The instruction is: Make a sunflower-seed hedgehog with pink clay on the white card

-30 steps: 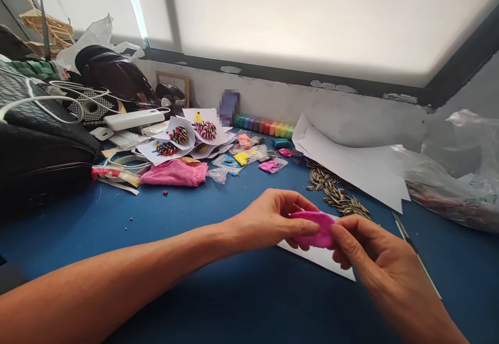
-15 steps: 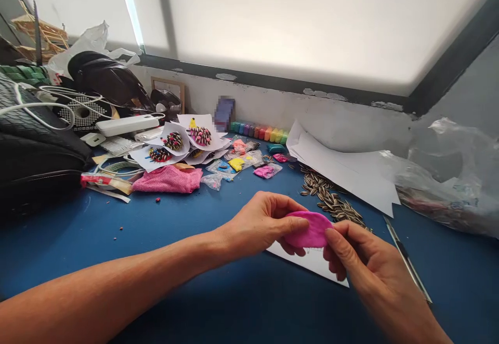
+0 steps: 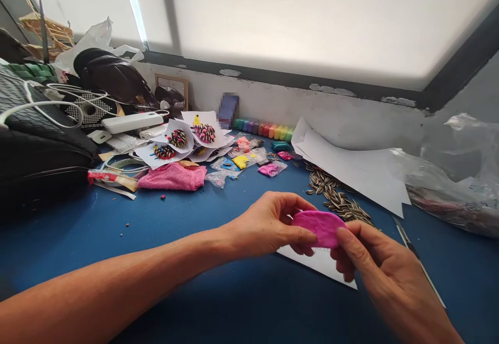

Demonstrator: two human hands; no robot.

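Note:
A flat, rounded piece of magenta modelling clay (image 3: 322,225) is held up between both hands. My left hand (image 3: 278,224) grips its left side, thumb on the near face and fingers behind. At the right edge, my right hand (image 3: 374,253) pinches the clay between thumb and fingers. Below them a sheet of white paper (image 3: 323,268) lies on the blue table, partly covered by the hands; some faint drawn lines show near its top. Just behind the hands lies a pile of striped sunflower seeds (image 3: 343,202).
A utility knife (image 3: 419,261) lies right of my right hand. Farther back are white sheets (image 3: 351,164), a clear plastic bag (image 3: 452,193), small bags of coloured clay (image 3: 272,168), a pink cloth (image 3: 173,176) and papers bearing seed-covered clay figures (image 3: 205,132). A black bag (image 3: 39,151) stands left.
The whole view has shifted slightly, so things appear a little farther right. Both hands still hold the magenta clay, its face turned a little differently and its upper edge more visible.

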